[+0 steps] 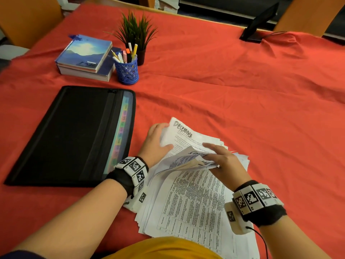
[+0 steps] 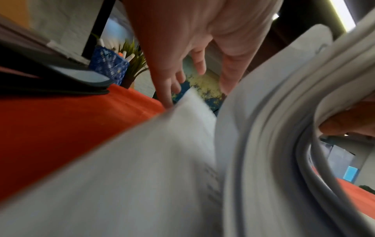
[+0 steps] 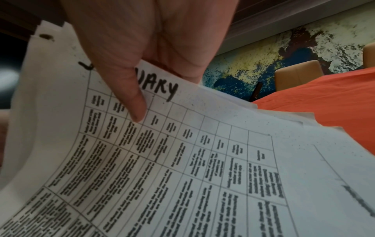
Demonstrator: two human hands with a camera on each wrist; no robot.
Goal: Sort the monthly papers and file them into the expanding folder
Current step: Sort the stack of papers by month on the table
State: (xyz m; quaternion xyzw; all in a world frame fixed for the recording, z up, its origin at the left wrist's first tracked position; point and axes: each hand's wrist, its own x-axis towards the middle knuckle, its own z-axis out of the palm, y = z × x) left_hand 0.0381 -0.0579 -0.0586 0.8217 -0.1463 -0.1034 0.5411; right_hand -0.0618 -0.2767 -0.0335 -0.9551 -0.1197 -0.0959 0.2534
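Lengthwise, papers [image 1: 194,199] run away from the person, beside the folder [image 1: 71,135].

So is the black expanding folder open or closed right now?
Closed: the expanding folder lies flat on the red cloth, cover down.
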